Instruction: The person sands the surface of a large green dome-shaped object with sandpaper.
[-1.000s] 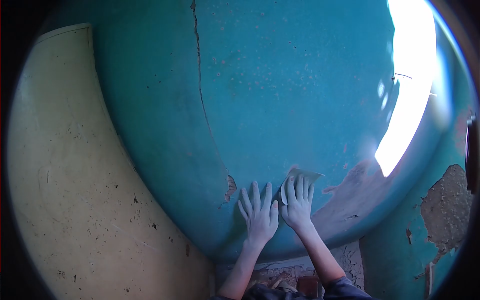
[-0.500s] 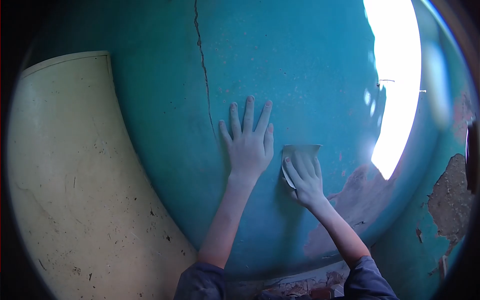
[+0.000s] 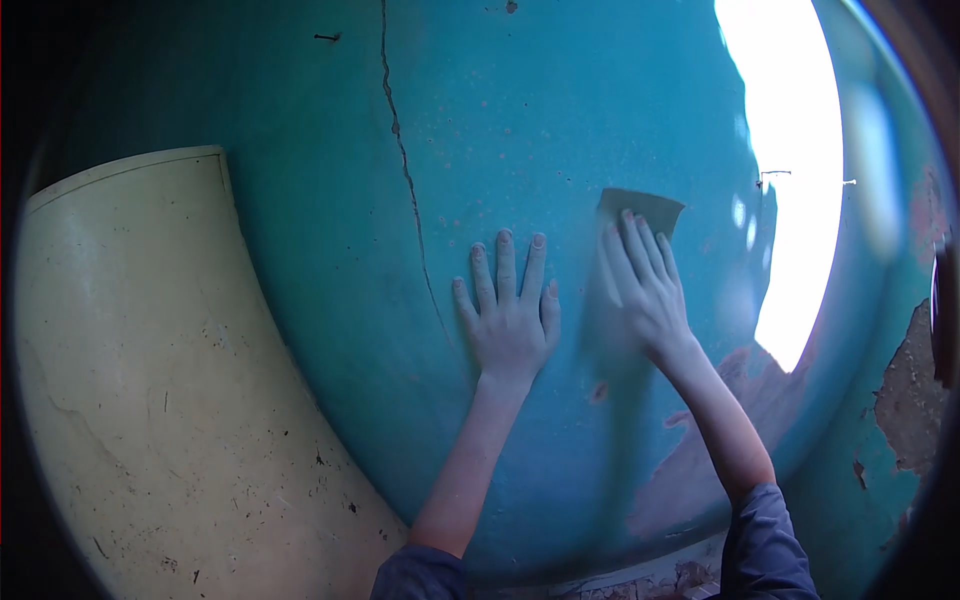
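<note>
My left hand (image 3: 512, 325) lies flat on the teal wall (image 3: 510, 140), fingers spread and holding nothing, just right of the lower end of a long crack (image 3: 402, 150). To its right and higher up, my right hand (image 3: 645, 285) presses a dark sheet, which looks like sandpaper (image 3: 642, 205), against the wall. The sheet's top edge sticks out above the fingertips; its lower part is hidden under the hand. Both hands look pale and dusty.
A cream panel (image 3: 180, 380) stands at the left. Bright light (image 3: 790, 180) falls on the wall at the right, near small nails (image 3: 775, 173). Another nail (image 3: 327, 37) juts out at the upper left. Peeled patches (image 3: 700, 450) show at the lower right.
My right hand has moved up the wall and slightly right with the sheet. The view has shifted upward, and my left hand appears a little lower, still flat on the wall.
</note>
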{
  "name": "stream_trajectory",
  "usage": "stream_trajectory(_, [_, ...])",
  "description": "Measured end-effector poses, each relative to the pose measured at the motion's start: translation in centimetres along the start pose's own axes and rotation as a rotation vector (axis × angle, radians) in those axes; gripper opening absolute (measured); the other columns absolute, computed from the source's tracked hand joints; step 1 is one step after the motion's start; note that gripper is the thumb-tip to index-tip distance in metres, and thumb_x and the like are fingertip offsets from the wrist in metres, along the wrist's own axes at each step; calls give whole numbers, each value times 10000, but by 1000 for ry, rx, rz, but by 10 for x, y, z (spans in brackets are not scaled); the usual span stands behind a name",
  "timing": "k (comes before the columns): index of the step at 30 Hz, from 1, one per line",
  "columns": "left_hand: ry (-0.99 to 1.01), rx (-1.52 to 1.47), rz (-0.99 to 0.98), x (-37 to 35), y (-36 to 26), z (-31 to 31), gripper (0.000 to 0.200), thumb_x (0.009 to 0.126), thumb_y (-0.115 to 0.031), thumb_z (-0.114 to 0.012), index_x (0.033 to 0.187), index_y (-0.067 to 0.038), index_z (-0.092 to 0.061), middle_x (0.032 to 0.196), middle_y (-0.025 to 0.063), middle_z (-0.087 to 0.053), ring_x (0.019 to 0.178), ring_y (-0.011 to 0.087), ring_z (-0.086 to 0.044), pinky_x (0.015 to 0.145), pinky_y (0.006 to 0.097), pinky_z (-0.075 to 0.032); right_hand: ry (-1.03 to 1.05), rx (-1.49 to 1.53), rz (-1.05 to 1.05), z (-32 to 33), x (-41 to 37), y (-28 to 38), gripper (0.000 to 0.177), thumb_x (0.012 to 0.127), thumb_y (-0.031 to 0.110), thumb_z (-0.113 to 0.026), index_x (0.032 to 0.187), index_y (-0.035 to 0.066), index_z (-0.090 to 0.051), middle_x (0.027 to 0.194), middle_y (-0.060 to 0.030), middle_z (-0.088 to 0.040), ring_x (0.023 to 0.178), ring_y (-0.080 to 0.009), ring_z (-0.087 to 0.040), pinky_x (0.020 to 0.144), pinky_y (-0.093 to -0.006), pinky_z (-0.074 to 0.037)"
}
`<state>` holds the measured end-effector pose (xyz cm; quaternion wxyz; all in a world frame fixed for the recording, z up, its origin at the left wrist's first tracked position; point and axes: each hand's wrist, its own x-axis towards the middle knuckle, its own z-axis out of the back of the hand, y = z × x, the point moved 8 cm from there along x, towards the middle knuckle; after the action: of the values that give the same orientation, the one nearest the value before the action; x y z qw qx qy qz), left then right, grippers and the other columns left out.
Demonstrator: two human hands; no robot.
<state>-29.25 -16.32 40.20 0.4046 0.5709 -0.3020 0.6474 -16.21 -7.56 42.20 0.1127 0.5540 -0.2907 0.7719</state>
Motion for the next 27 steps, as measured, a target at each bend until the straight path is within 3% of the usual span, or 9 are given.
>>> stream_trajectory(3, [28, -13, -7, -10, -4, -3, 566, 991, -384, -441, 1537, -239, -412, 1624, 118, -288, 1479, 398, -260, 1153, 622, -166, -77, 58, -174, 10, 25, -15, 658, 843, 42, -532, 1489, 24, -408, 1562, -210, -350, 1452, -369, -334, 1160, -549, -284])
stream_trajectory(6, [33, -32, 1, -21, -6, -7, 575, 983, -382, -448, 1537, -234, -411, 1623, 118, -290, 1479, 399, -258, 1160, 616, -145, 51, 15, 110, -20, 15, 22, 712, 819, 71, -579, 1499, 6, -377, 1566, -196, -349, 1449, -356, -341, 1162, -535, -285])
stream_trajectory(13, [120, -18, 72, -56, -19, -15, 602, 992, -450, -448, 1540, -206, -404, 1625, 118, -277, 1480, 421, -227, 1107, 714, -122, -68, -35, 28, 1, 49, 7, 714, 833, 141, -609, 1499, 17, -381, 1564, -172, -368, 1437, -326, -368, 1158, -517, -299])
stream_trajectory(17, [162, -42, 121, -99, -32, -29, 609, 993, -483, -444, 1535, -209, -409, 1624, 135, -263, 1466, 475, -213, 1067, 766, -116, 172, 29, 394, -14, 41, 39, 734, 832, 171, -618, 1519, 84, -374, 1569, -144, -370, 1444, -300, -362, 1177, -506, -275])
stream_trajectory(19, [247, -126, 186, -119, -36, -34, 611, 987, -493, -465, 1523, -201, -429, 1615, 170, -260, 1438, 543, -202, 1045, 791, -108, 164, -25, 341, -8, 62, 26, 716, 857, 169, -604, 1530, 115, -366, 1571, -142, -367, 1447, -291, -359, 1184, -500, -264])
stream_trajectory(21, [240, -153, 228, -139, -44, -40, 611, 987, -491, -473, 1520, -196, -431, 1612, 185, -257, 1425, 568, -198, 1043, 794, -103, -54, -150, 53, 6, 86, 8, 702, 873, 158, -600, 1535, 128, -365, 1572, -133, -368, 1451, -270, -357, 1189, -489, -262])
stream_trajectory(23, [241, -170, 261, -155, -48, -46, 611, 987, -489, -482, 1518, -192, -434, 1608, 200, -254, 1412, 593, -195, 1041, 797, -97, 2, -90, 118, 2, 78, 25, 691, 896, 163, -590, 1543, 135, -349, 1580, -136, -351, 1462, -277, -338, 1193, -491, -254])
stream_trajectory(25, [243, -186, 259, -164, -52, -47, 608, 991, -483, -489, 1524, -200, -426, 1608, 211, -245, 1403, 604, -200, 1047, 793, -89, 276, 59, 534, -24, 51, 69, 708, 893, 176, -604, 1545, 116, -335, 1588, -146, -331, 1473, -306, -309, 1194, -504, -244])
stream_trajectory(27, [262, -191, 260, -170, -52, -47, 608, 992, -487, -488, 1525, -202, -423, 1606, 211, -250, 1406, 601, -196, 1050, 789, -85, 271, 79, 588, -22, 57, 65, 723, 883, 173, -619, 1543, 103, -332, 1596, -154, -313, 1477, -324, -294, 1195, -510, -234])
